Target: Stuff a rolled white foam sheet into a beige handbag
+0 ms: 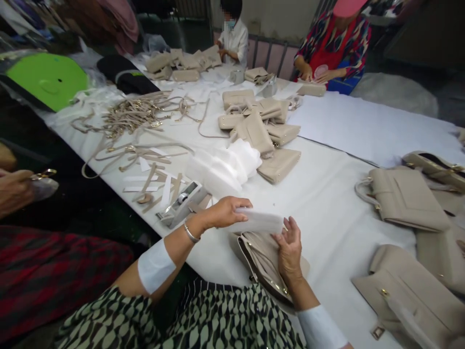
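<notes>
A folded strip of thin white foam sheet (262, 221) stretches between my two hands. My left hand (229, 212) pinches its left end between thumb and fingers. At the other end, the fingers and thumb of my right hand (290, 247) close around the sheet's edge. Directly below lies a beige handbag (267, 264), its zipped opening facing me and partly covered by my right hand and wrist. Just beyond my left hand is a stack of white foam sheets (225, 167). A grey tape dispenser (181, 203) stands left of that hand.
Beige straps with gold clips (132, 114) are heaped on the table's left. Beige bags (254, 131) are piled ahead, and finished-looking handbags (407, 198) lie at right. Two people work across the table. At left, a person's hand (16, 191) holds a gold-coloured metal piece.
</notes>
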A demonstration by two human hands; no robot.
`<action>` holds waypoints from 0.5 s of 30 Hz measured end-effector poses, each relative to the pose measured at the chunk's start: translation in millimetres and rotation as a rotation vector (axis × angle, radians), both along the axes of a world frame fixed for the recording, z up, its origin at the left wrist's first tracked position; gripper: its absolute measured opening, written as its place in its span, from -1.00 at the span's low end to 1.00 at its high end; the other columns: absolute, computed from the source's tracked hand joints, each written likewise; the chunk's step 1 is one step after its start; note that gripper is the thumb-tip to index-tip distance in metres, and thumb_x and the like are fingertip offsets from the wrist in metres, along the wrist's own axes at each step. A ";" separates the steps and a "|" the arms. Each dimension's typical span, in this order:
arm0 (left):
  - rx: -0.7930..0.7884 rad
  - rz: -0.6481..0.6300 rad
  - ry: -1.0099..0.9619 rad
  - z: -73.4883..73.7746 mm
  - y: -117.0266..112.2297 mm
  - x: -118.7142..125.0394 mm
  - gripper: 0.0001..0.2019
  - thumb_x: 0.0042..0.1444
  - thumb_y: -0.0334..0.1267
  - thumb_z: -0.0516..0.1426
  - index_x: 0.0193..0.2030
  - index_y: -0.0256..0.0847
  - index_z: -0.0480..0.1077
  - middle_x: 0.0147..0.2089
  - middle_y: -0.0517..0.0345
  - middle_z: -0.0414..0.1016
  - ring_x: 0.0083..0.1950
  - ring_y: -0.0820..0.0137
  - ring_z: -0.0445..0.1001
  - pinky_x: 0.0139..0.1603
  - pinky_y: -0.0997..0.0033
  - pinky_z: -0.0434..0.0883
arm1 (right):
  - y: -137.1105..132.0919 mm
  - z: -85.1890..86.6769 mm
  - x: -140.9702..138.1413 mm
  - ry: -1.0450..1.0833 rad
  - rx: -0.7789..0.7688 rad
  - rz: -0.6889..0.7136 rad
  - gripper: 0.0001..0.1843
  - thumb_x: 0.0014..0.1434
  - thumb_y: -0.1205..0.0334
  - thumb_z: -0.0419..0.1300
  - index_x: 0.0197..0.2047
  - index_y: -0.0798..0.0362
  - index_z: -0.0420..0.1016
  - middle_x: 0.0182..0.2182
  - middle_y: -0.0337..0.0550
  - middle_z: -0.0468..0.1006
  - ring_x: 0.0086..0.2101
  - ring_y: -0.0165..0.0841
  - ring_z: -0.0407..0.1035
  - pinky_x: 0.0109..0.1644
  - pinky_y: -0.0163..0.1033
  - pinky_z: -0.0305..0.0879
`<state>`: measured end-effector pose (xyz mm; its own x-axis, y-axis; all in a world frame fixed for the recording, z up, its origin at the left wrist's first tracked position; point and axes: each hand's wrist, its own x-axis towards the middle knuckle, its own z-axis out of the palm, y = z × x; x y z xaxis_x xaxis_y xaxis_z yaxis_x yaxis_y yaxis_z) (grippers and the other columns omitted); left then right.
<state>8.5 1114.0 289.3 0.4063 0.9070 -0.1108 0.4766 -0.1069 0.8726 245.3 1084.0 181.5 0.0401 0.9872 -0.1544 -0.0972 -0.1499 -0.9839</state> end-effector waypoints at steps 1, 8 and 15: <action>0.009 -0.014 0.021 3.8 -3.1 -2.8 -0.84 0.02 -0.26 0.13 -0.22 -0.21 0.40 -0.34 0.26 0.41 -0.31 0.43 0.38 -0.28 0.50 0.28 | -0.7 1.9 1.5 0.005 0.022 -0.018 -0.17 -0.04 0.06 0.29 0.25 -0.06 0.02 0.21 0.04 0.17 0.06 -0.17 0.26 0.04 0.01 0.33; 0.187 -0.066 0.350 22.8 -15.5 21.3 -0.77 -0.03 -0.40 0.09 -0.20 -0.17 0.41 -0.18 0.11 0.47 -0.10 0.27 0.39 -0.04 0.36 0.29 | -21.0 8.4 -11.4 -0.168 -0.075 0.277 -0.51 -0.17 0.07 0.37 -0.17 0.16 0.49 -0.37 -0.06 0.58 -0.35 -0.20 0.44 -0.20 -0.07 0.43; -0.152 0.421 -0.209 -0.9 -43.8 88.0 -0.63 -0.08 -0.44 0.05 -0.06 -0.20 0.29 -0.17 0.12 0.43 -0.14 0.34 0.38 -0.09 0.37 0.35 | -34.6 0.3 -23.6 -0.233 0.104 0.189 -0.46 0.09 -0.02 0.15 0.07 0.12 0.35 -0.10 0.02 0.51 -0.06 -0.12 0.38 0.09 0.04 0.28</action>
